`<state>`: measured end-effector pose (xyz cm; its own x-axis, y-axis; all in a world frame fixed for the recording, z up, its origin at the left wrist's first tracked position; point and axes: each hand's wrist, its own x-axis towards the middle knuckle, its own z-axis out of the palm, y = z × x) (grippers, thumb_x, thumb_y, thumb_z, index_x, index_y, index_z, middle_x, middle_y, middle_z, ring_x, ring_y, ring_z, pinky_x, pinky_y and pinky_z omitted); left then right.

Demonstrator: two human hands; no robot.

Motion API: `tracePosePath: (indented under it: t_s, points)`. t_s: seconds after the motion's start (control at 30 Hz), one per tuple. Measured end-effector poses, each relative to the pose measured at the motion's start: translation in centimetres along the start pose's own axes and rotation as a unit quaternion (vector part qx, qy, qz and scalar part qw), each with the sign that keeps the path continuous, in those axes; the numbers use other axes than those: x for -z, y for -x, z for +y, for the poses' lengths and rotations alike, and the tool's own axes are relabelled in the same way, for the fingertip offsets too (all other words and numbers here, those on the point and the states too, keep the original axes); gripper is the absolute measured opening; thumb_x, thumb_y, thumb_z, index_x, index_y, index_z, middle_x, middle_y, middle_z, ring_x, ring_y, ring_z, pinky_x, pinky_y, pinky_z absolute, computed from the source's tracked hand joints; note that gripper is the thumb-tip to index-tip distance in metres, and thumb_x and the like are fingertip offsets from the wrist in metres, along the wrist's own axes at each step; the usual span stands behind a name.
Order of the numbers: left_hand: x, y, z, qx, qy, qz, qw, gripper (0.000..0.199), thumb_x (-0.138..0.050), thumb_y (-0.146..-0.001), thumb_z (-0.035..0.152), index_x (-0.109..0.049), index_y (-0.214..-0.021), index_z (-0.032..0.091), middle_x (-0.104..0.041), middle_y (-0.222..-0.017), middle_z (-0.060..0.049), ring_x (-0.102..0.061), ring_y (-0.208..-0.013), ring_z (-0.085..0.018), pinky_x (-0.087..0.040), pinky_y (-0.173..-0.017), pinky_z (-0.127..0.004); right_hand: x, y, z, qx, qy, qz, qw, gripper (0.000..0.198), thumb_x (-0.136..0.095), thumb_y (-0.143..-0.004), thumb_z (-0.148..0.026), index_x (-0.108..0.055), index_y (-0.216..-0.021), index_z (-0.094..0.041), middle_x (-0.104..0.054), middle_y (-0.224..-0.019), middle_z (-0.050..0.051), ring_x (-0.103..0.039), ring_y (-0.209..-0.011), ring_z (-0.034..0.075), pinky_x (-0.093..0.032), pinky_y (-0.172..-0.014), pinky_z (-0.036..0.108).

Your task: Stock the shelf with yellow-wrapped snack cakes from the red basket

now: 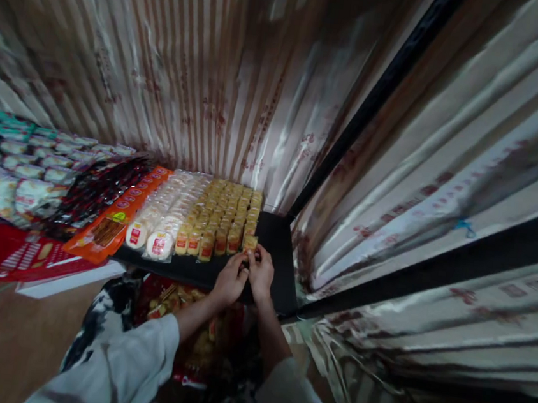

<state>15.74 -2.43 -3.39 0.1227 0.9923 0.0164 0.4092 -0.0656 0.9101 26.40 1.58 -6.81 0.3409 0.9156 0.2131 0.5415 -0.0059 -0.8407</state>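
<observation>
My left hand point(232, 281) and my right hand point(260, 272) meet at the front right corner of rows of yellow snack packs. Between their fingertips is a small yellow snack pack point(250, 243) with a reddish label. The right fingers press on its near side; the left fingers are curled at its lower left edge, partly hidden. Standing close together to the left are the rows of matching yellow packs point(224, 213), lined up on a black shelf point(277, 234). Under my forearms, a red bag point(144, 294) holds loose yellow packs point(177, 297).
Round white packaged cakes point(159, 246), an orange snack bag point(105, 229), dark shiny packets point(101, 190) and white-and-green packets point(28, 160) fill the shelf leftward. A red sheet point(8, 251) hangs at its front. Striped curtains point(214, 80) and a black post point(369, 109) border the shelf.
</observation>
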Motion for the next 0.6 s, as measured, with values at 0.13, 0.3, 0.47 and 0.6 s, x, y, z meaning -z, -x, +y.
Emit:
tracePosePath:
  t_s: [0.13,0.3,0.47,0.6]
  points:
    - [-0.5,-1.0,-0.5,-0.001,0.003,0.001,1.0,0.045,-0.043,-0.08,0.013,-0.052,-0.123,0.016,-0.048,-0.138,-0.01,-0.043,-0.129,-0.02,-0.033,-0.111,-0.037,-0.5,-0.4,0.1,0.005,0.006,-0.014,1.0,0.046,-0.047,-0.082,-0.041,-0.061,-0.115,-0.012,-0.062,-0.105,0.014,-0.062,-0.082,0.02,-0.052,-0.073,0.033]
    - [-0.9,-1.3,-1.5,-0.011,0.0,0.006,1.0,0.046,-0.042,-0.08,0.013,-0.052,-0.125,0.015,-0.047,-0.14,-0.011,-0.04,-0.131,-0.02,-0.03,-0.113,-0.038,-1.0,-0.3,0.7,0.002,-0.057,-0.03,0.998,0.05,-0.046,-0.084,-0.04,-0.054,-0.124,-0.012,-0.057,-0.115,0.016,-0.063,-0.088,0.02,-0.054,-0.076,0.032]
    - [-1.0,-1.3,-2.2,-0.042,-0.005,0.004,0.999,0.046,-0.035,-0.083,0.015,-0.053,-0.126,0.011,-0.047,-0.139,-0.012,-0.04,-0.132,-0.019,-0.028,-0.115,-0.038,-1.6,-0.2,1.1,0.038,-0.046,-0.006,0.998,0.045,-0.044,-0.084,-0.037,-0.057,-0.12,-0.012,-0.057,-0.117,0.017,-0.058,-0.102,0.023,-0.052,-0.084,0.036]
    - [-1.5,-1.6,-2.9,-0.038,-0.001,0.003,0.999,0.049,-0.036,-0.082,0.014,-0.051,-0.129,0.012,-0.046,-0.141,-0.011,-0.04,-0.132,-0.018,-0.028,-0.114,-0.038,-2.5,-0.3,1.8,0.041,-0.029,0.003,0.999,0.041,-0.042,-0.084,-0.035,-0.06,-0.115,-0.013,-0.059,-0.112,0.016,-0.059,-0.099,0.024,-0.052,-0.082,0.038]
